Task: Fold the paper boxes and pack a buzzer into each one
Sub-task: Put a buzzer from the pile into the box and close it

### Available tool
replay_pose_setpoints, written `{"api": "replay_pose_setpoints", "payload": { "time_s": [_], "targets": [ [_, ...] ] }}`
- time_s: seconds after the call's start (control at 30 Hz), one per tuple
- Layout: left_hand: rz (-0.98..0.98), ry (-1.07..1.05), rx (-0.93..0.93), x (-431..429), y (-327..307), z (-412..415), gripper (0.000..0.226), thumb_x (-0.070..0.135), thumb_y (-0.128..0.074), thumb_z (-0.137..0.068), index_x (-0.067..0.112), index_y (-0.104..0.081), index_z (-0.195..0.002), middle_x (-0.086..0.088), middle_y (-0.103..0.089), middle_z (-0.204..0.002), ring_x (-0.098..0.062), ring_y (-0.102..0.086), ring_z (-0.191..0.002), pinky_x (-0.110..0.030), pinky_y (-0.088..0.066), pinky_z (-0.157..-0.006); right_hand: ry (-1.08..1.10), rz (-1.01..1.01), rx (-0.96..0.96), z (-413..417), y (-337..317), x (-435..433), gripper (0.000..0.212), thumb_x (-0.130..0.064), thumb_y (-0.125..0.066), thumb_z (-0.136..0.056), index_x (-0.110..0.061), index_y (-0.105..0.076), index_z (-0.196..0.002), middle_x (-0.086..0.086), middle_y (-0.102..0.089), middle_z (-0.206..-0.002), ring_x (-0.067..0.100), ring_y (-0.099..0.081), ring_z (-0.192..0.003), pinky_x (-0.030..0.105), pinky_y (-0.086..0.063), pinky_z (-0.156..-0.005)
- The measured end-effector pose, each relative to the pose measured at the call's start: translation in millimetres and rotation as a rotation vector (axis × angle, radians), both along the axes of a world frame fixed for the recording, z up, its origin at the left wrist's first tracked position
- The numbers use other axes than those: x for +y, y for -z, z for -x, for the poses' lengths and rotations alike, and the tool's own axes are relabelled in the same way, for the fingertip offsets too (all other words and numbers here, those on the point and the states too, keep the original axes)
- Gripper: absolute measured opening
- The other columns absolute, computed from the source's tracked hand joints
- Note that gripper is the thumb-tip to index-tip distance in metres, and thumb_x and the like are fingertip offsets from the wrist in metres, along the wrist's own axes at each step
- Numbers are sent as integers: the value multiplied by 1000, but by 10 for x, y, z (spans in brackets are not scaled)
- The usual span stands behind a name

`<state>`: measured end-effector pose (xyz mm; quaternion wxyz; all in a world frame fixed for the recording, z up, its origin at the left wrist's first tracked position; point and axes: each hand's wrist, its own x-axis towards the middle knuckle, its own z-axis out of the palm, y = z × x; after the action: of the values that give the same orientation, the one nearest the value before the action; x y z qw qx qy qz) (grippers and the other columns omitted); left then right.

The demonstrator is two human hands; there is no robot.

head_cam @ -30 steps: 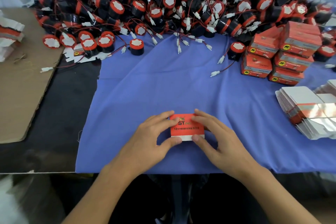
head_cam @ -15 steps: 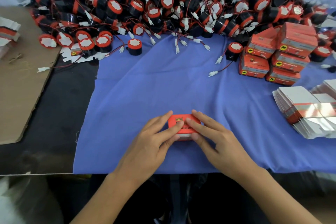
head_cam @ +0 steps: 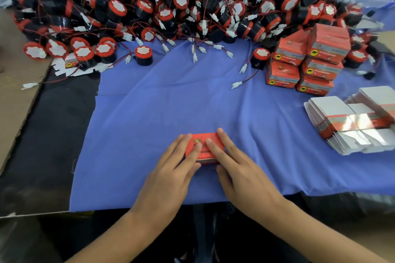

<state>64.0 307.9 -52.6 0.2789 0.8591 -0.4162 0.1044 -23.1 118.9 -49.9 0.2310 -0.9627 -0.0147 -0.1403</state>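
Note:
An orange paper box (head_cam: 208, 137) lies flat on the blue cloth (head_cam: 171, 100) near the table's front edge. My left hand (head_cam: 171, 175) rests on the box's left part with straight fingers pressing down. From the right, my right hand (head_cam: 237, 168) lays its straight fingers across the box top; its thumb sits by the front edge. Much of the box is hidden under the fingers. A big heap of black and red buzzers (head_cam: 171, 2) with wires and white plugs fills the back.
Closed orange boxes (head_cam: 307, 60) are stacked at the back right. A pile of flat unfolded boxes (head_cam: 350, 119) lies at the right edge. Brown cardboard (head_cam: 15, 83) covers the left side. One lone buzzer (head_cam: 143, 55) stands on the cloth.
The white front panel of the box has gone out of sight and the box lies flatter. Both hands have slid further over its top, fingers straighter.

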Motion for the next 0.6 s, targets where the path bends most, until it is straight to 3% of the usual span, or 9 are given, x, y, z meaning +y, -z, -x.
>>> {"api": "replay_pose_setpoints", "payload": {
  "time_s": [0.07,0.1,0.13,0.2,0.27,0.37,0.47,0.6],
  "targets": [
    [222,-106,320,-65,-52,26,35,29,-64,-97,25,-71,-130,0,-49,-155,-10,-53,-136,-22,-43,-111,72,-176,12,36,34,94,73,-8,-61,-96,-35,-34,-159,-5,-15,-171,6,-45,-138,21,-47,-102],
    [356,-174,474,-109,-69,43,34,28,-69,-91,33,-72,-125,9,-53,-150,-1,-56,-131,-13,-43,-106,136,-285,-26,35,59,148,71,-9,-62,-96,-33,-37,-158,-5,-25,-168,2,-44,-140,17,-41,-108],
    [503,-236,632,-166,-86,65,36,24,-75,-87,37,-71,-121,13,-59,-142,4,-60,-124,-7,-46,-97,223,-440,-72,26,83,203,68,-9,-65,-94,-30,-43,-154,-4,-40,-160,1,-47,-138,19,-40,-112],
    [751,-324,897,-286,-93,88,43,10,-83,-81,29,-67,-115,7,-69,-124,5,-68,-107,-6,-51,-83,419,-830,-116,-33,72,295,52,1,-72,-89,-23,-57,-132,-3,-65,-132,6,-63,-122,33,-49,-109],
    [785,-365,941,-395,-87,59,35,8,-85,-80,19,-67,-108,-1,-73,-112,-1,-72,-98,-9,-52,-79,524,-988,-158,-86,21,305,42,7,-74,-86,-19,-62,-116,-1,-71,-116,9,-70,-111,38,-55,-103],
    [779,-298,912,-602,-180,-32,20,13,-82,-85,15,-72,-103,4,-78,-102,-8,-73,-100,-11,-53,-81,572,-867,-268,-123,-112,137,45,9,-72,-86,-24,-66,-115,-3,-65,-117,9,-65,-114,27,-53,-100],
    [752,-174,876,-921,-375,-199,21,16,-75,-94,21,-74,-114,14,-77,-110,0,-70,-108,-10,-51,-86,626,-784,-271,-229,-284,-178,47,3,-68,-89,-28,-67,-125,-5,-57,-120,-2,-59,-111,15,-49,-92],
    [572,13,875,-1516,-592,-524,34,10,-63,-101,21,-67,-134,12,-71,-127,-1,-63,-121,-22,-50,-104,651,-901,-252,-530,-502,-662,50,3,-55,-90,-29,-68,-126,5,-64,-121,2,-60,-78,14,-46,-71]
  ]
}}
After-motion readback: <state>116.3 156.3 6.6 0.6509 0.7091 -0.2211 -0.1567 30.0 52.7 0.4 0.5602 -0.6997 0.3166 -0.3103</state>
